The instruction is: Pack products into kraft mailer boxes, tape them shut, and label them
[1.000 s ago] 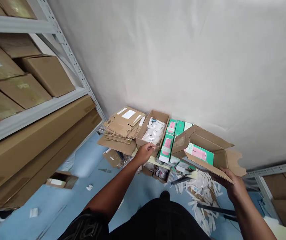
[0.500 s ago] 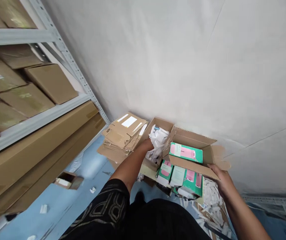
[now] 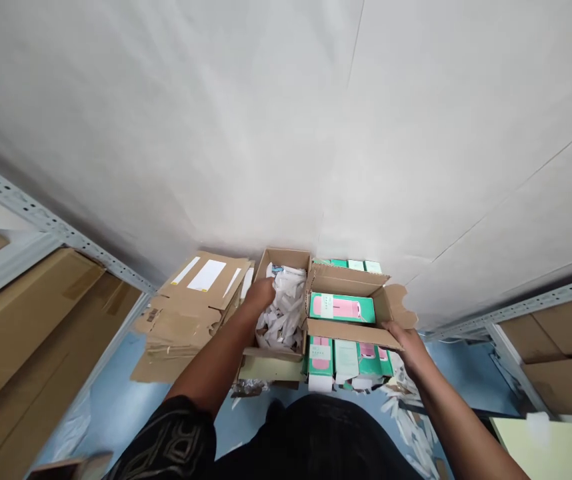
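My left hand [image 3: 260, 294] reaches into a small open cardboard box [image 3: 286, 256] full of white plastic packets [image 3: 286, 313]; its fingers curl among the packets, and what they grip is hidden. My right hand [image 3: 406, 340] holds the front flap of a second open cardboard box [image 3: 351, 279], raised over a stack of green-and-pink product boxes [image 3: 346, 357]. One green-and-pink product box [image 3: 342, 308] lies flat inside the held box.
A pile of flattened cardboard [image 3: 191, 307] lies left of the boxes on the blue floor [image 3: 111, 413]. Metal shelving [image 3: 41, 220] with brown cartons stands left and right. White paper strips [image 3: 411, 420] litter the floor at right. A white wall rises behind.
My view has swung right and closer to the wall. My left hand went from the packet box's rim deeper into the packets. My right hand brought the open box left, over the green stack.
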`<state>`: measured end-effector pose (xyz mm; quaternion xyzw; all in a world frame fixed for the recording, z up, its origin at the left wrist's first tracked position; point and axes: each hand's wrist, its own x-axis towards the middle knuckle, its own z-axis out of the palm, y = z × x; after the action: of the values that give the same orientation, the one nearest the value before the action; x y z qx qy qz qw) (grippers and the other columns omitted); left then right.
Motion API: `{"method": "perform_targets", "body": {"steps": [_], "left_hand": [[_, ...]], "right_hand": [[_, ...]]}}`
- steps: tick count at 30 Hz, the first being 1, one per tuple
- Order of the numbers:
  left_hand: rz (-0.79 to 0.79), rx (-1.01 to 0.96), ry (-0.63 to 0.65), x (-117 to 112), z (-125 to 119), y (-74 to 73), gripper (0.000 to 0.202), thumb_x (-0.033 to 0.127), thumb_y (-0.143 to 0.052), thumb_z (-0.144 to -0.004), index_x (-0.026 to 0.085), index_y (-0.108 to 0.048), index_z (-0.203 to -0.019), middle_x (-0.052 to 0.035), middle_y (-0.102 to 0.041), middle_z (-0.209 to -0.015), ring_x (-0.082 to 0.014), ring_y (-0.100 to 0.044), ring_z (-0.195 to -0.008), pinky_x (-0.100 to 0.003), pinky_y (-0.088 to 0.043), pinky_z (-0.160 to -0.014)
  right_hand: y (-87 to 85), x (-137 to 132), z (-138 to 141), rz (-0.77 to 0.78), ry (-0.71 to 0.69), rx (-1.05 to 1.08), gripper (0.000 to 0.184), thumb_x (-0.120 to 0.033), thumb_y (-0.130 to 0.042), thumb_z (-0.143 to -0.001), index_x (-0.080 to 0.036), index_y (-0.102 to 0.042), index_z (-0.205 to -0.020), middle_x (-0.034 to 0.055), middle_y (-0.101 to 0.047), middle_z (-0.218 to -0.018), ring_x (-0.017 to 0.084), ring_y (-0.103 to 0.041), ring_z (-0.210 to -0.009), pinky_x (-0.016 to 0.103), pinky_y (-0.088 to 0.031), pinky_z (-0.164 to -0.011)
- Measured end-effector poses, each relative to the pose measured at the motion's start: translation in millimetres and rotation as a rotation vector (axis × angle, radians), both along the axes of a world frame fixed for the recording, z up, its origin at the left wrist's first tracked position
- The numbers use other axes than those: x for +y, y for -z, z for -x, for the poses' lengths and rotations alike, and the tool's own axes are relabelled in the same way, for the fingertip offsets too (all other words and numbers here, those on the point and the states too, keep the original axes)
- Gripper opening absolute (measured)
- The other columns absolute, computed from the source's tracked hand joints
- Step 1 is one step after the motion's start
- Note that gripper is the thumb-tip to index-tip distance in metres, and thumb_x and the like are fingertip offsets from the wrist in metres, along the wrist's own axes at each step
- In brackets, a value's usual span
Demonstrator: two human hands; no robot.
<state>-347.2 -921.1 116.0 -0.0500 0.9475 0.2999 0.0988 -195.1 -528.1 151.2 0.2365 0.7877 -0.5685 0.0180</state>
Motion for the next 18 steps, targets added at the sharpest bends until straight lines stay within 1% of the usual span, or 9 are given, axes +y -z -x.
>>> {"method": "perform_targets", "body": {"steps": [2, 4, 5, 7, 9, 11, 13, 15, 18], "left_hand": [[-0.047, 0.192, -0.088, -12.5, -8.5, -38.7, 0.016, 0.03, -0.064, -0.089, 0.019, -0.073, -0.098, -0.0103, -0.075, -0.096, -0.0271, -0.069, -0.101, -0.033, -0.05, -0.088], [-0.258, 0.469, -0.207, -17.3, -25.6, -82.0, 0.028, 0.041, -0.06, -0.093, 0.02, -0.07, -0.108, -0.0039, -0.075, -0.088, -0.0212, -0.07, -0.086, -0.029, -0.052, -0.08], [-0.379, 0.575, -0.211, -14.9, -36.7, -103.1, 0.034, 0.045, -0.058, -0.094, 0.02, -0.068, -0.113, -0.0028, -0.074, -0.089, -0.0199, -0.07, -0.084, -0.028, -0.053, -0.078], [-0.517, 0.682, -0.1, 0.0, -60.8, -138.9, 0.037, 0.047, -0.057, -0.094, 0.018, -0.067, -0.115, -0.0038, -0.075, -0.096, -0.0204, -0.071, -0.087, -0.03, -0.055, -0.081], [-0.486, 0.678, 0.144, 24.0, -82.3, -160.8, 0.033, 0.044, -0.061, -0.093, 0.02, -0.071, -0.112, -0.0056, -0.076, -0.109, -0.0233, -0.07, -0.1, -0.034, -0.055, -0.09], [-0.354, 0.579, 0.479, 48.3, -97.3, -166.8, 0.035, 0.038, -0.065, -0.092, 0.025, -0.07, -0.123, -0.0047, -0.072, -0.128, -0.0263, -0.065, -0.12, -0.042, -0.049, -0.107], [-0.231, 0.542, 0.657, 63.7, -106.5, -160.2, 0.045, 0.031, -0.067, -0.09, 0.03, -0.065, -0.134, -0.0033, -0.066, -0.14, -0.0285, -0.055, -0.136, -0.05, -0.036, -0.12], [-0.175, 0.608, 0.632, 66.0, -114.2, -147.1, 0.048, 0.025, -0.064, -0.09, 0.029, -0.061, -0.138, -0.0042, -0.062, -0.145, -0.0282, -0.045, -0.145, -0.053, -0.027, -0.125], [-0.214, 0.731, 0.403, 51.0, -129.6, -125.0, 0.037, 0.025, -0.059, -0.094, 0.024, -0.065, -0.131, -0.0076, -0.065, -0.139, -0.0259, -0.047, -0.143, -0.049, -0.033, -0.123]], "right_hand": [[-1.2, -0.8, 3.3, -0.014, -0.018, 0.006, 0.04, -0.051, -0.066, -0.07, -0.016, -0.076, -0.085, 0.0077, -0.077, -0.082, 0.029, -0.069, -0.082, 0.034, -0.052, -0.069], [-2.5, -2.4, 7.4, -0.04, -0.049, 0.005, 0.04, -0.052, -0.065, -0.07, -0.016, -0.075, -0.084, 0.0087, -0.078, -0.086, 0.029, -0.069, -0.083, 0.033, -0.051, -0.069], [-3.3, -3.6, 9.5, -0.052, -0.064, 0.008, 0.04, -0.052, -0.065, -0.071, -0.016, -0.075, -0.084, 0.009, -0.078, -0.088, 0.029, -0.069, -0.084, 0.033, -0.051, -0.07], [-5.6, -6.5, 13.6, -0.061, -0.093, 0.016, 0.04, -0.051, -0.064, -0.072, -0.016, -0.075, -0.086, 0.0092, -0.078, -0.092, 0.03, -0.069, -0.087, 0.033, -0.051, -0.071], [-9.0, -9.8, 16.7, -0.056, -0.124, 0.034, 0.039, -0.05, -0.064, -0.074, -0.017, -0.076, -0.09, 0.0089, -0.079, -0.097, 0.03, -0.069, -0.091, 0.033, -0.051, -0.072], [-13.1, -12.5, 18.7, -0.053, -0.159, 0.028, 0.039, -0.05, -0.064, -0.074, -0.017, -0.076, -0.091, 0.0089, -0.079, -0.098, 0.03, -0.069, -0.092, 0.033, -0.05, -0.072], [-16.8, -13.7, 19.4, -0.048, -0.192, 0.006, 0.038, -0.05, -0.064, -0.074, -0.016, -0.076, -0.089, 0.009, -0.078, -0.094, 0.03, -0.069, -0.089, 0.033, -0.05, -0.069], [-18.8, -13.2, 19.1, -0.046, -0.214, -0.003, 0.038, -0.049, -0.064, -0.074, -0.016, -0.076, -0.087, 0.0091, -0.078, -0.092, 0.03, -0.069, -0.088, 0.033, -0.05, -0.068], [-17.9, -10.5, 16.7, -0.076, -0.219, 0.011, 0.036, -0.051, -0.062, -0.074, -0.017, -0.075, -0.079, 0.0082, -0.077, -0.086, 0.029, -0.068, -0.085, 0.032, -0.049, -0.067]]}}
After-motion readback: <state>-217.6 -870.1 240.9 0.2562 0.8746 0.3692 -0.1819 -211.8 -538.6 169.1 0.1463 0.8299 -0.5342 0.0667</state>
